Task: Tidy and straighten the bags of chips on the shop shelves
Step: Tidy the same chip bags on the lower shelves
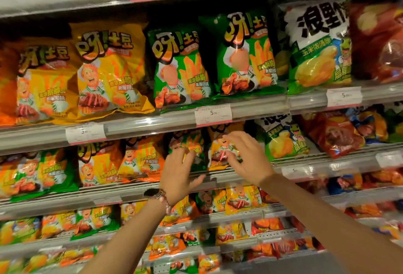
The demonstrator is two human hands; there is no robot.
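Now the work is at the second shelf (pixel 139 188) from the top of the view, in its middle part, where the bags stand less even than on the shelf above. Going from left to right on this shelf: a green bag (pixel 50 171) at the far left leans forward over the edge, then two orange bags (pixel 98 164) stand side by side, then comes the dark green bag (pixel 192 149) and the yellow bag (pixel 220 151) which both hands are reaching to.

The left hand (pixel 177 175), with a bracelet at the wrist, has its fingers curled on the front of the dark green bag while the thumb is spread out low over the shelf rail; I cannot tell if it really pinches the bag or only touches it. The right hand (pixel 244 158) is spread, its fingers a little bent, the tips touching the front of the yellow bag. So I judge the step is squaring these two bags, and the next move asks to push them upright and level with their neighbours, gently, because such bags slip and crush easily.

Further right stand one green-and-white bag (pixel 283 140) and one red bag (pixel 333 134). On the shelf above I count two yellow bags (pixel 109 71) and two green ones (pixel 181 68) in front, already quite straight
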